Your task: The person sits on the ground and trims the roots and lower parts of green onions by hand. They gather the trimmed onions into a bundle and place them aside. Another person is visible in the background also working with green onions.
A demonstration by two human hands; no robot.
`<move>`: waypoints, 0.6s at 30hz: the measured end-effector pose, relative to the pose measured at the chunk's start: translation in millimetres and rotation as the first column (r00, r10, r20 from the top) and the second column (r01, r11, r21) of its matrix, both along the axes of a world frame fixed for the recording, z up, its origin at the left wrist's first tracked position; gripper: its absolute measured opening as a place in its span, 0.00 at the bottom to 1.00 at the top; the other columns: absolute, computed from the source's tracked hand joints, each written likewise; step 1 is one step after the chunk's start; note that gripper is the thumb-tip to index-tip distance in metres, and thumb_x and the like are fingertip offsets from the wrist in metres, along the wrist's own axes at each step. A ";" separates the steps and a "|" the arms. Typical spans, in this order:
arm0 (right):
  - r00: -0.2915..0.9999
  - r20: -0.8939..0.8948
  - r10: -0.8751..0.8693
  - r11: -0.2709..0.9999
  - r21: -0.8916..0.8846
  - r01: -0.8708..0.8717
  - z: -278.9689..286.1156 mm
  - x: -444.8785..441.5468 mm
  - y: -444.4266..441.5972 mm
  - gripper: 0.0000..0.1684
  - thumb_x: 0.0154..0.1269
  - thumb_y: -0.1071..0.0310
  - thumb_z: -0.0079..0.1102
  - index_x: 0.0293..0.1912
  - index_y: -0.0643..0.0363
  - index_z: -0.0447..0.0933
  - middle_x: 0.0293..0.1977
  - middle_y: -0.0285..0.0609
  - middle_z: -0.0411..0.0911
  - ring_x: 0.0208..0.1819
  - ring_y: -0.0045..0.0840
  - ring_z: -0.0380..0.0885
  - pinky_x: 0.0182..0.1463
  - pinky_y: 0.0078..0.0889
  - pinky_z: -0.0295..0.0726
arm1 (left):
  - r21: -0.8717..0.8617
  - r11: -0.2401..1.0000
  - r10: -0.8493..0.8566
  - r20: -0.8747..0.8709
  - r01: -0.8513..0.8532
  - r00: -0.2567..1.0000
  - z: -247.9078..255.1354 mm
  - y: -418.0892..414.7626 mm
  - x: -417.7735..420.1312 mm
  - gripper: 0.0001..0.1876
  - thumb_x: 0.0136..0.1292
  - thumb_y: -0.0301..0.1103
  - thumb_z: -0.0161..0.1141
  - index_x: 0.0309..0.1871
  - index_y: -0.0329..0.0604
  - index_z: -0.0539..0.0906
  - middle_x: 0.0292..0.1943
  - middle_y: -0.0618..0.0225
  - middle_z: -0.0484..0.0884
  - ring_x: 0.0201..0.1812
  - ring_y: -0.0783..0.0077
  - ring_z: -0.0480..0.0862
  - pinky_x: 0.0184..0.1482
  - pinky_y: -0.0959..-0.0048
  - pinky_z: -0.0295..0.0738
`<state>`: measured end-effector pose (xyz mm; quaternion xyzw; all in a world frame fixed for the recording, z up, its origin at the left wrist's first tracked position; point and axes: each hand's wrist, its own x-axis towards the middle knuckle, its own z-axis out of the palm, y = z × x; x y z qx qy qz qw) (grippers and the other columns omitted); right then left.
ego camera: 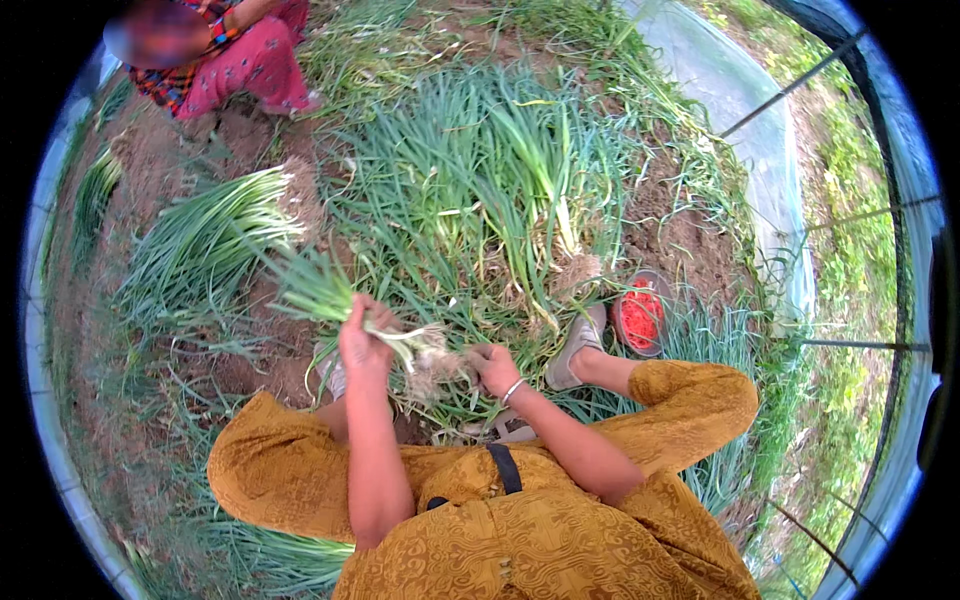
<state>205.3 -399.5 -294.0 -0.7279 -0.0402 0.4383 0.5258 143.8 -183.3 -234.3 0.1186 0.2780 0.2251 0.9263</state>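
Observation:
My left hand is closed around a bunch of green onions, whose leaves point up and to the left. The white stems and hairy roots stick out towards my right hand. That hand is at the edge of the roots with its fingers bent; whether it pinches any of them cannot be told. In front of me lies a broad heap of green onions, and a larger stack of them rests on the soil to the left, roots towards the heap.
A bowl of red strips or ties stands by my right shoe. Another person sits at the upper left. Plastic sheeting and thin poles border the right side. More green onions lie far left.

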 end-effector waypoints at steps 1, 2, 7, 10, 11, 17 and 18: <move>0.993 0.122 -0.006 0.995 -0.095 0.018 -24.7 6.0 -14.1 0.14 0.65 0.62 0.53 0.38 0.65 0.76 0.21 0.38 0.75 0.20 0.20 0.73 0.26 0.24 0.73 | -0.017 1.000 -0.002 0.101 0.004 0.995 10.9 7.1 -0.7 0.14 0.70 0.41 0.46 0.29 0.46 0.69 0.15 0.79 0.60 0.13 0.83 0.56 0.15 0.83 0.51; 0.943 0.319 -0.095 0.984 -0.112 0.137 -64.3 17.4 -34.6 0.15 0.62 0.61 0.54 0.39 0.66 0.75 0.26 0.45 0.77 0.26 0.29 0.76 0.32 0.31 0.75 | 0.081 0.995 -0.055 0.060 0.050 0.997 28.8 11.5 0.1 0.14 0.70 0.41 0.46 0.28 0.46 0.69 0.14 0.79 0.60 0.12 0.84 0.55 0.14 0.83 0.49; 0.740 0.653 0.161 0.796 -0.529 0.294 -60.1 82.4 -51.5 0.22 0.57 0.58 0.57 0.48 0.62 0.73 0.45 0.59 0.75 0.46 0.48 0.75 0.54 0.43 0.70 | 0.220 0.923 -0.201 -0.421 0.314 0.885 44.6 -13.5 17.7 0.12 0.68 0.38 0.51 0.27 0.47 0.70 0.13 0.83 0.57 0.11 0.87 0.53 0.11 0.84 0.45; 0.859 0.460 0.226 0.726 -0.667 0.166 -66.2 90.2 -41.2 0.23 0.56 0.60 0.58 0.49 0.62 0.71 0.42 0.57 0.77 0.46 0.48 0.76 0.51 0.43 0.72 | 0.016 0.926 -0.326 -0.472 0.378 0.819 -18.2 -28.6 4.7 0.12 0.66 0.39 0.53 0.27 0.47 0.69 0.13 0.82 0.57 0.11 0.86 0.53 0.12 0.83 0.45; 0.876 0.417 0.244 0.771 -0.631 0.086 -69.7 91.6 -36.4 0.26 0.56 0.56 0.58 0.50 0.63 0.71 0.43 0.58 0.77 0.46 0.47 0.76 0.50 0.42 0.73 | -0.024 0.916 -0.355 -0.516 0.402 0.779 -33.8 -30.3 1.5 0.12 0.66 0.39 0.53 0.27 0.47 0.70 0.13 0.81 0.57 0.11 0.85 0.53 0.12 0.83 0.46; 0.883 0.233 0.408 0.910 -0.182 -0.373 -81.8 28.7 -19.9 0.26 0.60 0.56 0.57 0.53 0.63 0.72 0.33 0.49 0.80 0.31 0.35 0.79 0.39 0.37 0.77 | -0.008 0.927 -0.327 -0.506 0.374 0.798 -33.2 -32.3 9.3 0.10 0.68 0.37 0.50 0.30 0.44 0.71 0.15 0.80 0.59 0.12 0.84 0.53 0.13 0.82 0.47; 0.821 0.340 0.458 0.881 -0.294 -0.370 -84.6 28.2 -20.3 0.23 0.60 0.58 0.57 0.50 0.64 0.74 0.30 0.49 0.80 0.29 0.34 0.78 0.37 0.37 0.77 | -0.007 0.925 -0.330 -0.511 0.379 0.794 -33.0 -30.6 8.9 0.10 0.68 0.37 0.50 0.30 0.44 0.71 0.15 0.80 0.60 0.12 0.84 0.53 0.13 0.81 0.47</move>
